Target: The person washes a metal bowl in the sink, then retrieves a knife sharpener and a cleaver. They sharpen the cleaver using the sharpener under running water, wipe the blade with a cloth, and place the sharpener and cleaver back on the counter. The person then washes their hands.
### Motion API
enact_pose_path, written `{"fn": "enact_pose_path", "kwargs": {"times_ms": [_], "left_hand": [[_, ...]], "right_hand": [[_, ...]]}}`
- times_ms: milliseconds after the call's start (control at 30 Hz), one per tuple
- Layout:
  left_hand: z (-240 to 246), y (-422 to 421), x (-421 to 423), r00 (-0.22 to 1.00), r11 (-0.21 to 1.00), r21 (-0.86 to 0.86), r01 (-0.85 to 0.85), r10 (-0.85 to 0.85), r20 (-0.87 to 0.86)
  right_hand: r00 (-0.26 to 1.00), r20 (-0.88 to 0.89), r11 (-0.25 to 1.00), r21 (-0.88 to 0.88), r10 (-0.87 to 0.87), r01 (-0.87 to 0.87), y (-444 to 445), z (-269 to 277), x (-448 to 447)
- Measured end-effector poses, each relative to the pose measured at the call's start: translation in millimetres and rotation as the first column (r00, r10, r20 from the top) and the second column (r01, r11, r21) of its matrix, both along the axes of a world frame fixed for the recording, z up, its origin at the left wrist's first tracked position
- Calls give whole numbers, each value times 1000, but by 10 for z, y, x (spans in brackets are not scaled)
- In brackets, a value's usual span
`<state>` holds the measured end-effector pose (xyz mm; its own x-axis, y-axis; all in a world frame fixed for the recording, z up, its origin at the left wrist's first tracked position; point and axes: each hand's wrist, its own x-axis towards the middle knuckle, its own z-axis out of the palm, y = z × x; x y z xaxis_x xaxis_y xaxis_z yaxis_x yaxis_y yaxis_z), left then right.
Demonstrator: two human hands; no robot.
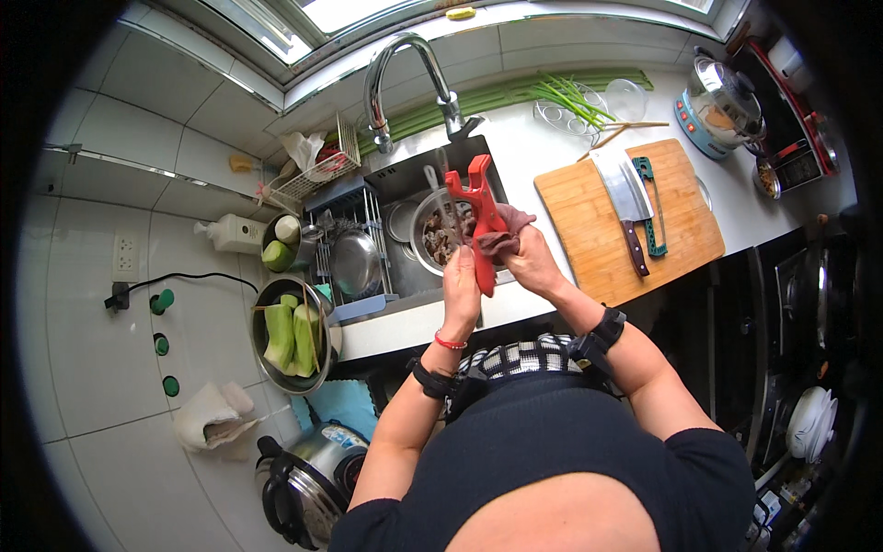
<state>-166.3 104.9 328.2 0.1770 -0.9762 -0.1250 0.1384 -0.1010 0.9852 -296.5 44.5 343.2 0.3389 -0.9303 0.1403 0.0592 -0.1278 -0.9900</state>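
Both hands are at the front of the sink, around a red plastic clamp-like tool [485, 217], its forked end towards the tap. My left hand [462, 281] grips the near part of the red tool from the left. In my right hand [532, 261] is a bunched reddish-brown cloth [509, 224], pressed against the tool's right side. Beneath and behind the tool, in the sink [481, 160], stands a metal bowl [419, 219] with brownish food pieces [439, 238]. The chrome tap [407, 43] arches over the sink; a handle of a utensil [432, 178] rises beside the bowl.
Right of the sink, a cleaver [624, 196] and a green-handled peeler [654, 221] lie on a wooden cutting board [559, 207]. Scallions [569, 100] lie behind it. A dish rack [383, 259] is left in the sink; beyond stands a pot [259, 331] with peeled green vegetables [279, 338].
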Motion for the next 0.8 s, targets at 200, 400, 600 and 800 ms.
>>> {"fn": "enact_pose_path", "kwargs": {"times_ms": [200,400,600,800], "left_hand": [[-27,-38,202,925,981,76,-177,192,-329],[25,-174,17,947,948,114,-296,307,-93],[140,-262,139,844,844,8,-536,536,3],[134,-132,653,880,970,-27,-241,230,416]], "right_hand": [[742,-642,949,-314,-193,-25,2,-37,-91],[665,-741,909,-338,-96,-245,236,-11,110],[605,-796,966,-140,21,-218,441,-99,-153],[912,-406,996,-38,56,-78,243,-81,-532]]}}
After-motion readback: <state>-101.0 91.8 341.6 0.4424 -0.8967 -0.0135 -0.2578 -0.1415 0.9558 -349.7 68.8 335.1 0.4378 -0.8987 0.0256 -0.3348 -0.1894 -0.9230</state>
